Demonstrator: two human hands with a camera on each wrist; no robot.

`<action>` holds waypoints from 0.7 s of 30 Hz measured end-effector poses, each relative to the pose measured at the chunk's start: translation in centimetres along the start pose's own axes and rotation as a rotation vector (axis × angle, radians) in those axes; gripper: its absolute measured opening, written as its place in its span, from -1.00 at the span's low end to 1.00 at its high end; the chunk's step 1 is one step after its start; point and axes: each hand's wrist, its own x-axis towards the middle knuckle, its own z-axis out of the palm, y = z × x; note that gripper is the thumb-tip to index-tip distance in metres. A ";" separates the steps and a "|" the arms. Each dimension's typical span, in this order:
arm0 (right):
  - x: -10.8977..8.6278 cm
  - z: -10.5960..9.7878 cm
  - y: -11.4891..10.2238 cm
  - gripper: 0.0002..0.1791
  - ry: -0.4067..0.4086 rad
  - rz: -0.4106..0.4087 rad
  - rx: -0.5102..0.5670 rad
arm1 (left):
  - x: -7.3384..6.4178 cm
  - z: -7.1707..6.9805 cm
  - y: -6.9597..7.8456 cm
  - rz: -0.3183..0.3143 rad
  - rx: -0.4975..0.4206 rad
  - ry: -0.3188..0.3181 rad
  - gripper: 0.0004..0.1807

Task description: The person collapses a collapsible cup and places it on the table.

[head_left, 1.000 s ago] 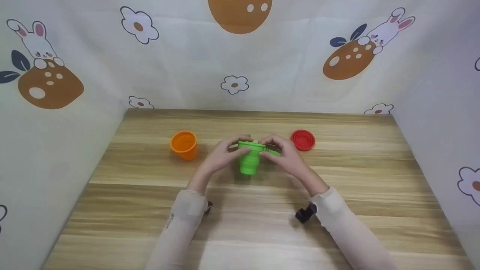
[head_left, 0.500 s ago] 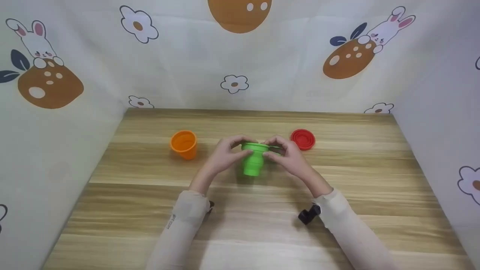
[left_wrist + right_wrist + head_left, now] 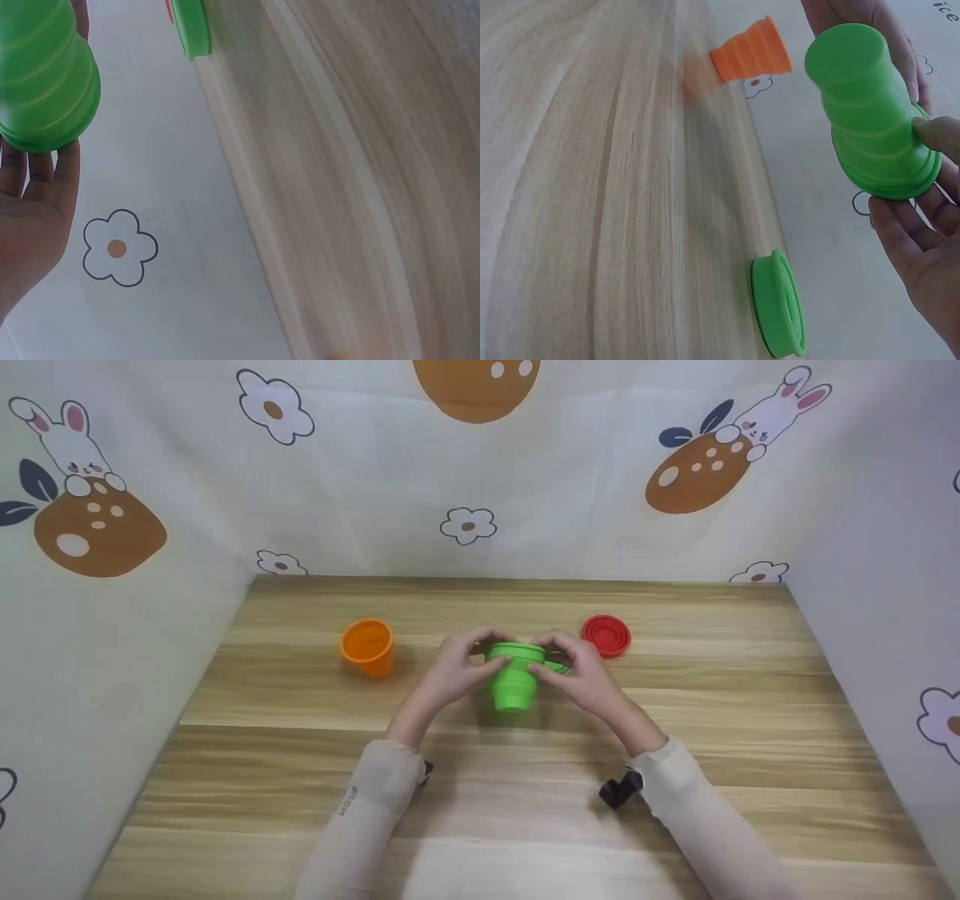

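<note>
On my head feed the green cup (image 3: 514, 688) sits just right of centre, above the wooden tabletop (image 3: 262, 810), rim toward the top and base toward the bottom. I have the left hand (image 3: 461, 666) and right hand (image 3: 576, 671) both gripping it near the rim — thumbs in front, fingers curved behind, spread only as far as the cup between them. The orange cup (image 3: 367, 645) stands left of centre; the red disc (image 3: 606, 636) lies right of centre. My right-wrist feed shows a low green piece (image 3: 775, 306) at lower middle.
</note>
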 end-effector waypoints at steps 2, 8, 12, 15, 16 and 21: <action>0.0 0.0 0.0 -0.71 0.013 -0.005 -0.016 | 0.1 0.1 0.1 -0.005 0.015 0.007 -0.72; 0.0 0.0 0.1 -0.72 0.052 -0.017 -0.068 | 0.1 0.3 0.4 -0.001 0.048 0.027 -0.71; -0.1 0.0 0.0 -0.73 0.066 -0.025 -0.095 | 0.1 0.4 0.5 0.007 0.058 0.030 -0.70; -0.2 0.0 0.0 -0.73 0.072 -0.031 -0.115 | 0.1 0.5 0.5 0.001 0.080 0.031 -0.69; -0.2 0.0 0.0 -0.74 0.072 -0.033 -0.121 | 0.1 0.5 0.6 -0.002 0.086 0.030 -0.68; -0.3 0.0 -0.1 -0.74 0.058 -0.070 -0.173 | -0.2 0.4 0.7 -0.001 0.081 0.008 -0.67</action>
